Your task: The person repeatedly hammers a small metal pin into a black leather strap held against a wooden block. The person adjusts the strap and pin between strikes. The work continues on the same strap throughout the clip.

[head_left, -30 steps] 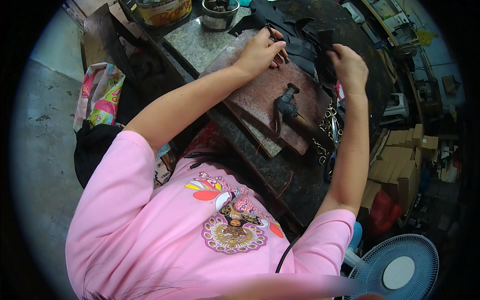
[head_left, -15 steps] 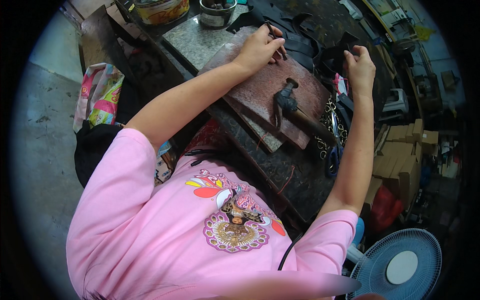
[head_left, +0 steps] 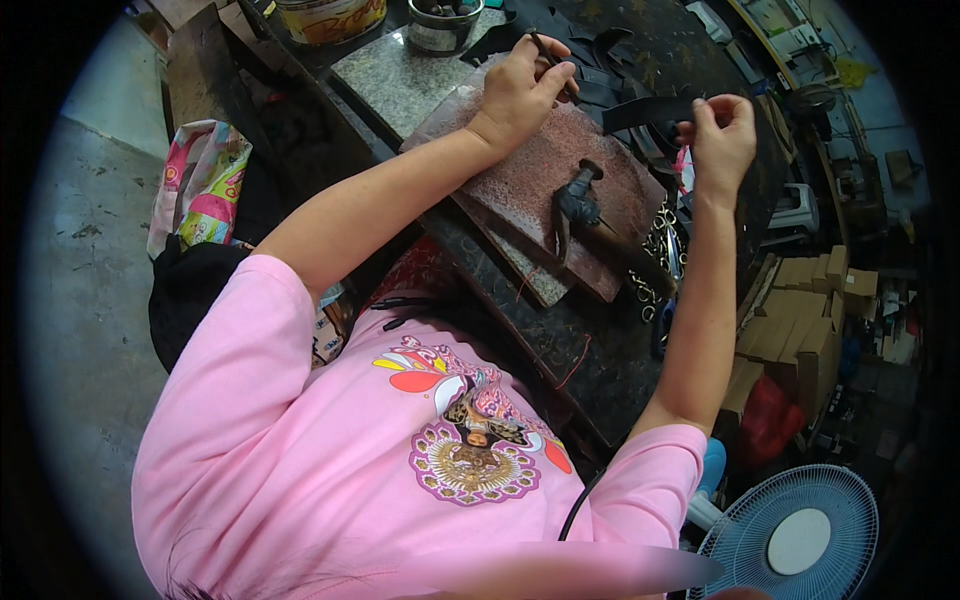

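The person's left hand [head_left: 520, 95] was closed around a thin dark tool [head_left: 545, 55], held at a slant above the far edge of a reddish-brown board [head_left: 530, 185]. The right hand [head_left: 724, 145] pinched one end of a black strip [head_left: 648, 111] between thumb and fingers; the strip reached leftward over loose black pieces [head_left: 598, 85] beyond the board, toward the left hand. What looked like a hammer [head_left: 577, 203], though it was dim there, lay on the board. Brass-coloured rings [head_left: 661, 235] sat just beside the board, near the right forearm.
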`<state>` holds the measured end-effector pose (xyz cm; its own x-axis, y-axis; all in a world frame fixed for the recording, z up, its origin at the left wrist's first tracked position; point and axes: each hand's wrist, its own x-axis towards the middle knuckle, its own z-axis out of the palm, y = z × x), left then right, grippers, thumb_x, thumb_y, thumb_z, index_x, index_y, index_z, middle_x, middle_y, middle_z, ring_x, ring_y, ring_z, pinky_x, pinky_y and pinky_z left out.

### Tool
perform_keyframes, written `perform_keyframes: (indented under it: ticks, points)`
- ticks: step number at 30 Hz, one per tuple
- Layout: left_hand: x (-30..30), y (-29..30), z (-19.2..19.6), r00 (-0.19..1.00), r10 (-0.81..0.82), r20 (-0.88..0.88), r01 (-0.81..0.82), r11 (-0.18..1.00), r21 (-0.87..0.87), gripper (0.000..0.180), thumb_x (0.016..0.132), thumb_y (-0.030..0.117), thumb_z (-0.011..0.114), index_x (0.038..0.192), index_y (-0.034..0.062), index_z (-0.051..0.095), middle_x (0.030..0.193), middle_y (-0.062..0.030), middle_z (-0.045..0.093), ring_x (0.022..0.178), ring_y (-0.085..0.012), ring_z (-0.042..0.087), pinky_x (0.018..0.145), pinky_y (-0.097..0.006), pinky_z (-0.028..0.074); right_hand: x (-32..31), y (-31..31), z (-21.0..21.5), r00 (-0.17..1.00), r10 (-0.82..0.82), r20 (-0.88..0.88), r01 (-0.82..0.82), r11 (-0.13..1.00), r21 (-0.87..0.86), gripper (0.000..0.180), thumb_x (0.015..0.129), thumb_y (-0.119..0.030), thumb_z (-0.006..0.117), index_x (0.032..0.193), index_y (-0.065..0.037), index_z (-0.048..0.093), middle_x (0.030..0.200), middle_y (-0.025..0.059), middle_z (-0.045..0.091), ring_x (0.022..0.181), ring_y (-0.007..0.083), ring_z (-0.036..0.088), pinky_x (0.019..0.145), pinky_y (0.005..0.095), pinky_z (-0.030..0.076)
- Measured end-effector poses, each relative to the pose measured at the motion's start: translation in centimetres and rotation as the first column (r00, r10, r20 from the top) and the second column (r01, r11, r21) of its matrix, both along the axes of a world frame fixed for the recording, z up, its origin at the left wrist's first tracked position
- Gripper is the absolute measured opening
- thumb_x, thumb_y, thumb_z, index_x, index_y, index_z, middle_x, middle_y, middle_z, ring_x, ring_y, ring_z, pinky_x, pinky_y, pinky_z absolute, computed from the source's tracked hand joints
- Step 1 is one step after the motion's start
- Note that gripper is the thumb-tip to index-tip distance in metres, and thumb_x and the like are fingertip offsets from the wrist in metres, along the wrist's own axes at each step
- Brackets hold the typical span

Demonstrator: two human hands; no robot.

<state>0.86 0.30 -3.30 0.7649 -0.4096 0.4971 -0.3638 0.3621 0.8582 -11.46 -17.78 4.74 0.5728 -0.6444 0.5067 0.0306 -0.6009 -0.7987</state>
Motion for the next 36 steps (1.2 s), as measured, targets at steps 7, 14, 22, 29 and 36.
perform_keyframes:
  ticks: [7,14,22,29,36]
  points:
    - [-0.2,0.1,0.2,1.0,-0.009,0.012,0.009,1.0,-0.005,0.016,0.094,0.013,0.062,0.105,0.0025,0.056,0.079,-0.0066,0.071,0.071,-0.0121,0.069,0.063,-0.024,0.055,-2.0,2.6,-2.6,0.994,0.106,-0.017,-0.08,0.834,0.546,0.013,0.09,0.0,0.061,0.101,-0.002,0.054,0.086,0.0057,0.056,0.07,0.0175,0.067,0.057,0.0267,0.059]
    - [-0.4,0.0,-0.1,0.994,-0.088,0.058,0.086,0.995,0.041,0.015,0.095,0.014,0.062,0.104,0.0037,0.057,0.08,-0.0056,0.071,0.072,-0.0111,0.069,0.064,-0.025,0.053,-3.7,3.6,-2.9,0.933,0.27,-0.236,-0.093,0.818,0.567,0.023,0.094,-0.004,0.058,0.115,0.002,0.065,0.088,0.0054,0.064,0.069,0.0133,0.066,0.06,0.0244,0.058]
    - [-0.8,0.0,-0.1,0.989,-0.056,0.133,0.03,0.981,0.189,0.015,0.094,0.015,0.062,0.103,0.0035,0.058,0.081,-0.0061,0.071,0.077,-0.0145,0.07,0.069,-0.027,0.052,-5.9,2.5,-4.1,0.887,0.409,-0.215,-0.178,0.732,0.657,0.027,0.093,-0.002,0.051,0.113,0.002,0.069,0.075,0.005,0.063,0.056,0.0092,0.059,0.048,0.0221,0.046]
    - [-0.3,-0.3,-0.7,0.979,-0.069,0.194,-0.016,0.914,0.405,0.018,0.094,0.016,0.062,0.104,0.0013,0.059,0.08,-0.0055,0.071,0.075,-0.0131,0.068,0.069,-0.027,0.05,-6.5,4.3,-3.6,0.639,-0.187,-0.746,-0.212,0.89,-0.404,0.025,0.09,-0.015,0.062,0.113,-0.016,0.071,0.091,0.0036,0.064,0.075,0.0224,0.063,0.07,0.0343,0.051]
    - [-0.2,-0.8,-1.3,0.992,-0.063,0.11,0.021,0.939,0.342,0.021,0.089,0.02,0.065,0.099,0.0011,0.061,0.079,-0.0134,0.07,0.078,-0.0296,0.07,0.071,-0.038,0.053,-10.6,7.9,-1.1,0.66,-0.067,-0.748,-0.367,0.84,-0.399,0.029,0.081,-0.024,0.073,0.106,-0.011,0.068,0.102,0.0087,0.062,0.102,0.0284,0.06,0.082,0.0405,0.049]
